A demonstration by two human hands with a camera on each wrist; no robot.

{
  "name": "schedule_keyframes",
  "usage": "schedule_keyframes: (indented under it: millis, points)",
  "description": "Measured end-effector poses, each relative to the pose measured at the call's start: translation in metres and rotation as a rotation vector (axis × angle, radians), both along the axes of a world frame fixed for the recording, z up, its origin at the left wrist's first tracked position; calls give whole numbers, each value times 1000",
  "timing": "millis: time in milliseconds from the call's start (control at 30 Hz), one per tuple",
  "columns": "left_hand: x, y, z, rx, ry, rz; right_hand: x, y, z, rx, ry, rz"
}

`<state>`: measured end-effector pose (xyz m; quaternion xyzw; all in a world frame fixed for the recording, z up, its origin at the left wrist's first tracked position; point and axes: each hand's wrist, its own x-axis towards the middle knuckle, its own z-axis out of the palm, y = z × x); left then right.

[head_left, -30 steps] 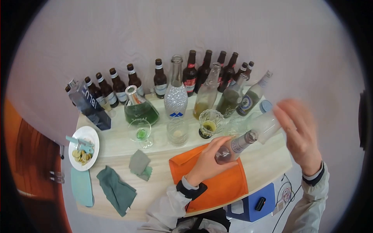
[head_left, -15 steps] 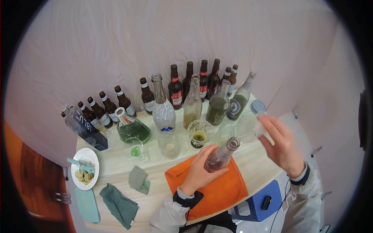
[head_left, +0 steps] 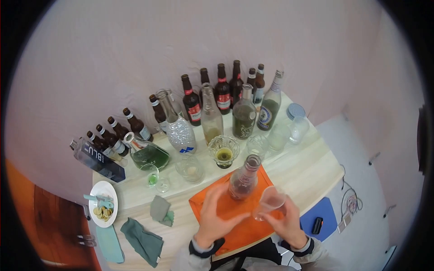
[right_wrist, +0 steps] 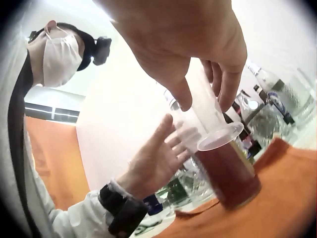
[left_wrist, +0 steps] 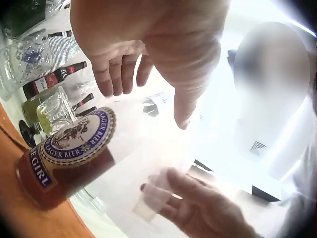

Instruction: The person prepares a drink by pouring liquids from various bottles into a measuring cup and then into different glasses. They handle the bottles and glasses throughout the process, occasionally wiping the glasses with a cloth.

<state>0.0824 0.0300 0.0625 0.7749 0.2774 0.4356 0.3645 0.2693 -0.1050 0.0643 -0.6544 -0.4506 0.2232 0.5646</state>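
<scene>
A clear glass beer bottle (head_left: 244, 183) stands upright on the orange cloth (head_left: 235, 237); its round lager label (left_wrist: 79, 136) and reddish liquid show in the left wrist view. Just in front of it, my left hand (head_left: 212, 219) is apart from the glass, thumb and fingers spread, holding nothing. My right hand (head_left: 287, 226) pinches a clear plastic cup (head_left: 271, 198) between thumb and fingers, close to the bottle's right side. In the right wrist view the cup's rim (right_wrist: 220, 136) faces down toward the cloth and overlaps the bottle.
A glass goblet (head_left: 224, 151) with yellow-green liquid stands behind the cloth. Several tall bottles and brown beer bottles (head_left: 192, 106) line the back. Clear cups (head_left: 298, 130) stand at right. On the left are a plate (head_left: 106, 221) of lime slices and a green cloth (head_left: 142, 241).
My left hand has let go of the bottle, which now stands on the orange cloth. My right hand has brought the plastic cup from the table's right side toward me, beside the bottle.
</scene>
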Motion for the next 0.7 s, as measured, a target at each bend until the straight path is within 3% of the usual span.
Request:
schedule_keyframes:
  millis: [67,100,133,200,300,333,400,467,600,667,700]
  points:
    - [-14,-25,2,-76,58,-119,-18,-5,6,-45,-336,61]
    - [-20,-33,1,-150,95,-214,-26,-5,-3,-48,-319,54]
    - [-22,-38,-3,-153,106,-214,-34,-5,-16,-27,-280,143]
    - [-25,-46,-12,-376,70,-159,-44,-3,-22,-11,-237,236]
    - [-31,-44,-15,-418,35,-47,-41,4,-10,18,-388,394]
    - [-36,-42,-14,-432,58,11,-32,7,-5,20,-387,402]
    - [-41,-32,-28,-482,-18,60,-15,16,8,44,-390,169]
    - [-40,-19,-31,-499,-43,190,-2,46,21,182,-276,67]
    - [-37,-13,-51,-506,-70,200,1,105,56,298,-129,93]
    - [-37,-11,-63,-448,-51,209,1,117,55,-43,71,382]
    - [-37,-13,-67,-406,-44,235,-5,121,42,188,27,309]
